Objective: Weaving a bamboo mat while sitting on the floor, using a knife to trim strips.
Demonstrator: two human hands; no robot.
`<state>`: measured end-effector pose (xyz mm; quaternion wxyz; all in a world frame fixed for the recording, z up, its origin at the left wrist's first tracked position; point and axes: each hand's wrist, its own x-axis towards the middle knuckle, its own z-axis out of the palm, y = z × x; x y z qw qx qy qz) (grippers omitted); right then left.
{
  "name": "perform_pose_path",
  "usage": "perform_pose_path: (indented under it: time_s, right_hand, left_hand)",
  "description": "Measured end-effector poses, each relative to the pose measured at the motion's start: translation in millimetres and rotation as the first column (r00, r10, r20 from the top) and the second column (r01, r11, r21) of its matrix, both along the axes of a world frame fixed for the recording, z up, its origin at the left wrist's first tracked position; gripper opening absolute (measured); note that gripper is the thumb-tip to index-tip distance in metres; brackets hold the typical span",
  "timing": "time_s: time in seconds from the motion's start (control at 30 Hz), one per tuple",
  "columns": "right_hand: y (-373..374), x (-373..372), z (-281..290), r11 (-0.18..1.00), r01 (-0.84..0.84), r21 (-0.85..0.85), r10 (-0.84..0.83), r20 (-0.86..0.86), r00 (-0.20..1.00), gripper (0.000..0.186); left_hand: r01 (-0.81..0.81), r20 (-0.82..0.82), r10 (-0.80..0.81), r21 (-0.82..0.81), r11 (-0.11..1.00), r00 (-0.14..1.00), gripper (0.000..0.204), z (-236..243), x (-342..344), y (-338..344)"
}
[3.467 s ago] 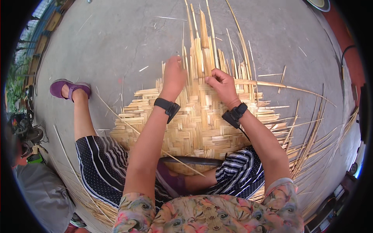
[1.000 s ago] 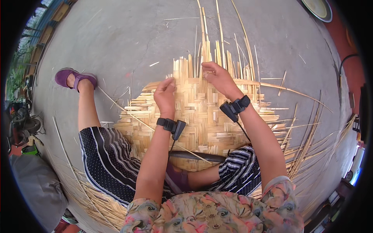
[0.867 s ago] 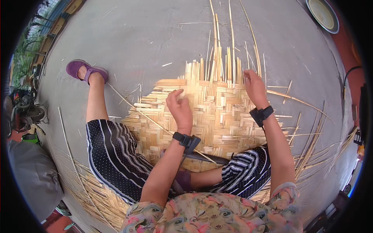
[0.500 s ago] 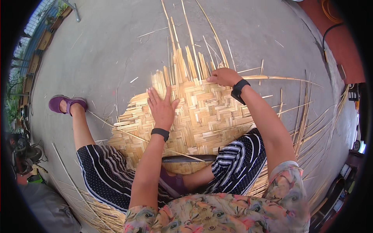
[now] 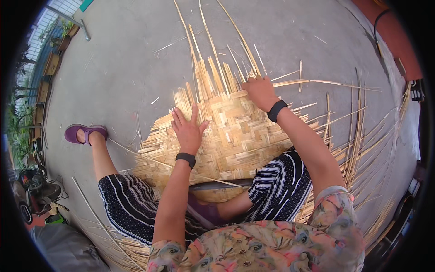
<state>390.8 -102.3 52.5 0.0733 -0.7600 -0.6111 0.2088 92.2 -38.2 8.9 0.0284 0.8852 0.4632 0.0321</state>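
Observation:
A woven mat of pale split-bamboo strips (image 5: 229,136) lies on the floor before me in a zigzag weave. My left hand (image 5: 189,133) presses flat on its left part, fingers spread and empty. At the mat's far right edge, my right hand (image 5: 260,94) is closed, its fingers curled over the strip ends. It seems to pinch a bamboo strip, though the fingertips are partly hidden. Unwoven strips (image 5: 211,77) stick out past the far edge, some long. One thin loose strip (image 5: 158,162) crosses the mat under my left forearm.
A dark, smooth rod-like thing (image 5: 217,185) lies across the mat's near part, by my folded leg. Many loose strips (image 5: 358,145) spread over the concrete floor at right. My other leg, in a purple shoe (image 5: 85,134), stretches left. Planter boxes (image 5: 52,65) line the far left.
My right hand has shifted slightly, its fingers now curled more tightly over the strip ends. My left hand stays flat on the mat. The whole view has tilted a little.

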Motion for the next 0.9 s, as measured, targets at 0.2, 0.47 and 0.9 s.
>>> perform_pose_path:
  time_s: [0.2, 0.47, 0.9]
  right_hand:
    - [-101, -123, 45, 0.949, -0.262, 0.176, 0.299, -0.231, 0.926, 0.011]
    - [-157, -217, -1, 0.909, -0.416, 0.006, 0.413, -0.127, 0.902, 0.014]
    - [-136, -196, 18, 0.846, -0.381, 0.374, 0.487, -0.247, 0.838, 0.012]
  left_hand:
    - [-0.018, 0.463, 0.058, -0.09, 0.996, 0.885, 0.031, 40, 19, 46]
    - [-0.11, 0.245, 0.201, -0.341, 0.934, 0.948, 0.015, 3, 57, 100]
    - [0.645, 0.404, -0.505, -0.415, 0.641, 0.763, 0.025, 68, 165, 60]
